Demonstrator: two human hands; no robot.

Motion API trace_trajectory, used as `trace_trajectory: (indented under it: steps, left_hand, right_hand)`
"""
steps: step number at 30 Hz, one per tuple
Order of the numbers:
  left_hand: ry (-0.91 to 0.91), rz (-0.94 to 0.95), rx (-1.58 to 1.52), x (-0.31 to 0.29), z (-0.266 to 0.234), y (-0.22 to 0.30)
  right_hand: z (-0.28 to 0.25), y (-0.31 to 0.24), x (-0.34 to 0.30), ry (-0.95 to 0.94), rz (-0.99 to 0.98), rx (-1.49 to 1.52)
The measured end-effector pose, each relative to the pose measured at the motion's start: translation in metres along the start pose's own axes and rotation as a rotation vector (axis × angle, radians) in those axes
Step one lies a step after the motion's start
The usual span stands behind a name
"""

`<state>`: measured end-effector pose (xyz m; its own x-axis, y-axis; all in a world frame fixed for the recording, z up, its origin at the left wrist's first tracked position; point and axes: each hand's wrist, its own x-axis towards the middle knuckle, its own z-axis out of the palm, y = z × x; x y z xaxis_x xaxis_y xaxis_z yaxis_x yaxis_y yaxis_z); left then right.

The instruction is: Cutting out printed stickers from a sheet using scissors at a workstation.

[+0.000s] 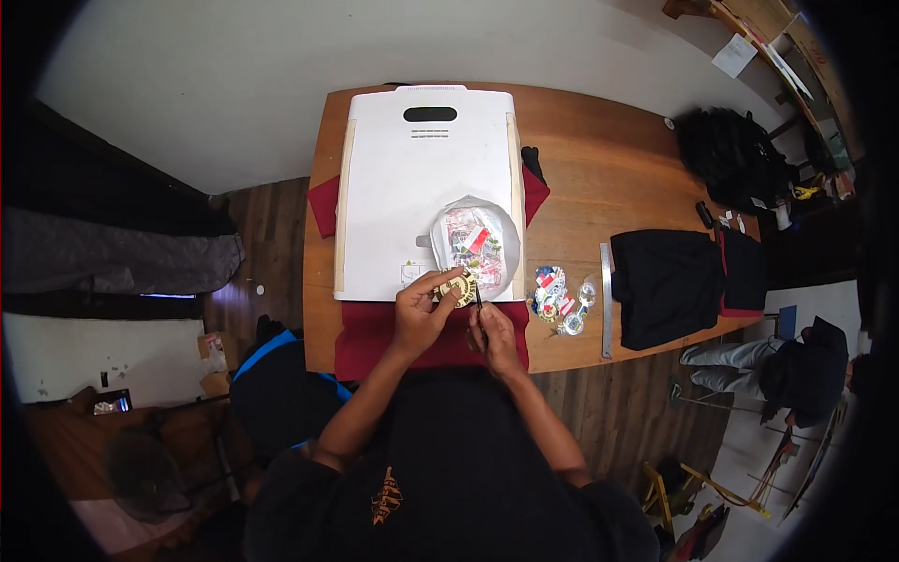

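Note:
My left hand (421, 309) pinches a small round gold-coloured badge-like piece (459, 286) above the near edge of a large white board (403, 178). My right hand (493, 332) holds a thin dark pen-like tool (478, 300) whose tip touches that piece. Just beyond the hands a clear plastic bag (473, 239) with several small red, white and green items lies on the board. A red cloth (375, 332) is spread under the board and under my hands.
Several small packaged badges (560, 300) lie on the wooden table (599, 159) to the right, beside a metal ruler (606, 300). Folded black garments (670, 281) and a black bag (730, 155) lie farther right. A person (796, 370) sits on the floor.

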<state>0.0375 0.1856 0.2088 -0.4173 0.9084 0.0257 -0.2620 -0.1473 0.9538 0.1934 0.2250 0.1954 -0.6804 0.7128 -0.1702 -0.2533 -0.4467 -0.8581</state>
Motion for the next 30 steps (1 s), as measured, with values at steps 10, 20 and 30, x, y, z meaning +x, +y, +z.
trace_trajectory:
  steps: [10, 20, 30]
  left_hand:
    - [0.004, 0.020, 0.006, 0.000, 0.000, 0.000]
    - [0.021, 0.007, 0.003, 0.000, 0.001, 0.002]
    - [0.001, 0.002, 0.001, 0.000, 0.003, 0.003]
  right_hand:
    - [0.003, -0.006, 0.001, 0.004, -0.001, -0.006]
    - [0.000, 0.002, -0.002, 0.033, 0.022, 0.011]
    - [-0.002, 0.005, -0.001, 0.012, 0.004, 0.011]
